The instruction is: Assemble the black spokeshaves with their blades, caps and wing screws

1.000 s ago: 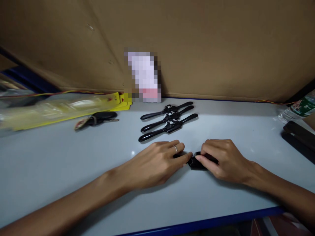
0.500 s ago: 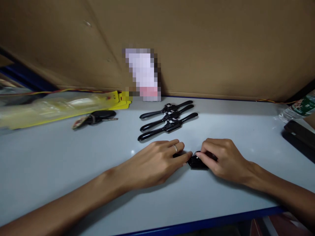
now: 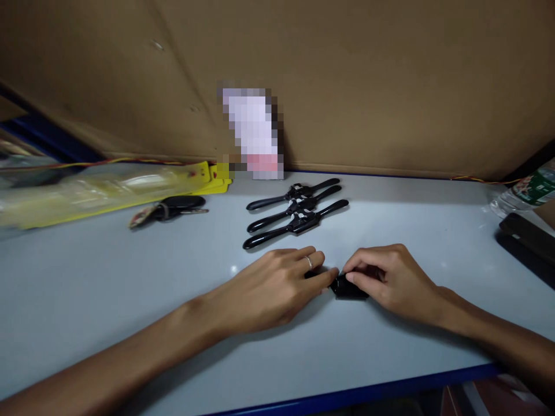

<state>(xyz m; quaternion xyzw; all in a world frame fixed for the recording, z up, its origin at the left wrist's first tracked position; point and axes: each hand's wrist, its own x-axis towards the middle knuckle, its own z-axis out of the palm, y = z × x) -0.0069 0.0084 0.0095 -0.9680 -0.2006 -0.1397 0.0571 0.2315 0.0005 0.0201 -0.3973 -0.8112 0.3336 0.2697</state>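
Note:
A small black part (image 3: 347, 287) lies on the pale table (image 3: 130, 289) between my two hands. My left hand (image 3: 277, 286), a ring on one finger, rests palm down with its fingers together, and their tips press on the part's left end. My right hand (image 3: 390, 280) curls over the part's right side and pinches it with thumb and fingertips. Most of the part is hidden under the fingers. Just beyond my hands lie three black two-handled tools (image 3: 295, 215) side by side in a row.
A black car key with a fob (image 3: 171, 208) and yellow plastic-wrapped packs (image 3: 99, 190) lie at the left. A cardboard wall (image 3: 347, 86) closes the back. A plastic bottle (image 3: 526, 193) and a dark flat case (image 3: 526, 242) sit at the right edge.
My right hand's fingers have curled a little tighter over the black part. My left hand and the rest have stayed put.

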